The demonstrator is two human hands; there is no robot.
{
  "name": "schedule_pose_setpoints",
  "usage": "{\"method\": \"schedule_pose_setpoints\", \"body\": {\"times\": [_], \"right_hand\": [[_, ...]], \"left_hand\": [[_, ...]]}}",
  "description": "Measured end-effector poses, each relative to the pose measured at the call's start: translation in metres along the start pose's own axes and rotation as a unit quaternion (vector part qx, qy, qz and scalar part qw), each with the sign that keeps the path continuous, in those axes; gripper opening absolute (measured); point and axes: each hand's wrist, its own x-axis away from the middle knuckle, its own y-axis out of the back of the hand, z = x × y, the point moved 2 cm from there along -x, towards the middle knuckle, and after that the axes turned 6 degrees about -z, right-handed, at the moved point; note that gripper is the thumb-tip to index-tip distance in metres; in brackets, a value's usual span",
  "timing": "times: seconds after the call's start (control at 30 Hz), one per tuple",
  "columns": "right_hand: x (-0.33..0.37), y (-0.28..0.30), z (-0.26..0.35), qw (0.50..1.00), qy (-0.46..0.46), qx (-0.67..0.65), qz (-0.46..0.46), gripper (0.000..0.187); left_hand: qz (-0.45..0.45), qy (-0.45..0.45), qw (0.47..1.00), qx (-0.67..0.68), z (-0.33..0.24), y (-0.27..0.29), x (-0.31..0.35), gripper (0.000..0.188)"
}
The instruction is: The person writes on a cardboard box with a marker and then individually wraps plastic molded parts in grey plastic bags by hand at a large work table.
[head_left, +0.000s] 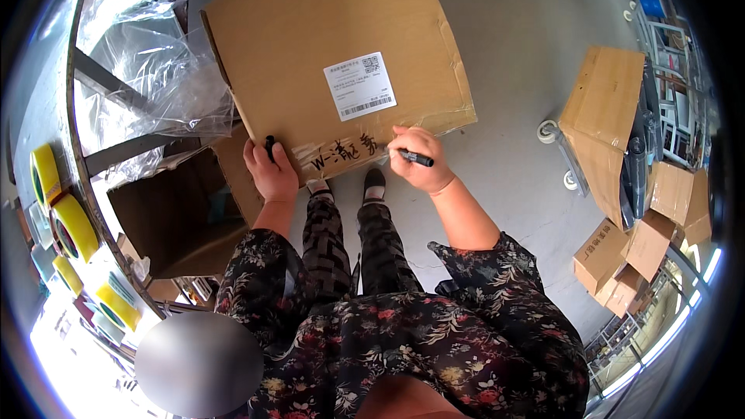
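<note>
A large brown cardboard box [287, 31] stands in front of me, with a white printed label [360, 86] on its upper face. Black handwriting [344, 153] runs along the near edge of that face, over strips of clear tape. My right hand [420, 160] grips a black marker [416, 157], its tip at the box surface by the right end of the writing. At the near left corner my left hand [273, 173] rests against the box, fingers curled around a small black marker cap [270, 149].
An open cardboard box [167, 221] lies at left beside a rack draped with clear plastic wrap [132, 54]. Yellow tape rolls [74, 226] sit on the left table. Stacked cartons [601, 252] and a tall carton [601, 101] by a wheeled cart [570, 157] stand at right.
</note>
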Motion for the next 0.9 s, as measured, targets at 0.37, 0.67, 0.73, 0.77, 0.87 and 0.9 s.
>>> {"method": "schedule_pose_setpoints", "body": {"times": [0.37, 0.67, 0.73, 0.77, 0.87, 0.9], "right_hand": [[0.000, 0.006, -0.004, 0.999, -0.021, 0.015, -0.021, 0.012], [-0.001, 0.013, 0.002, 1.000, -0.025, -0.004, -0.010, 0.013], [-0.001, 0.013, 0.001, 1.000, -0.024, -0.012, 0.011, 0.013], [-0.001, 0.012, -0.001, 1.000, -0.018, -0.009, 0.012, 0.013], [0.001, 0.011, 0.000, 0.999, -0.032, -0.014, -0.001, 0.013], [0.001, 0.012, 0.001, 0.999, -0.044, -0.018, -0.008, 0.012]], "left_hand": [[-0.009, -0.008, 1.000, 0.014, -0.005, 0.002, -0.001, 0.037], [-0.015, -0.014, 1.000, 0.009, -0.002, 0.002, 0.001, 0.036], [-0.012, -0.014, 1.000, 0.007, -0.002, 0.002, 0.001, 0.037], [-0.013, -0.015, 1.000, 0.006, -0.002, 0.001, 0.000, 0.037], [-0.013, -0.013, 1.000, 0.005, -0.002, 0.002, 0.001, 0.038], [-0.012, -0.011, 1.000, 0.005, -0.003, 0.003, 0.000, 0.038]]}}
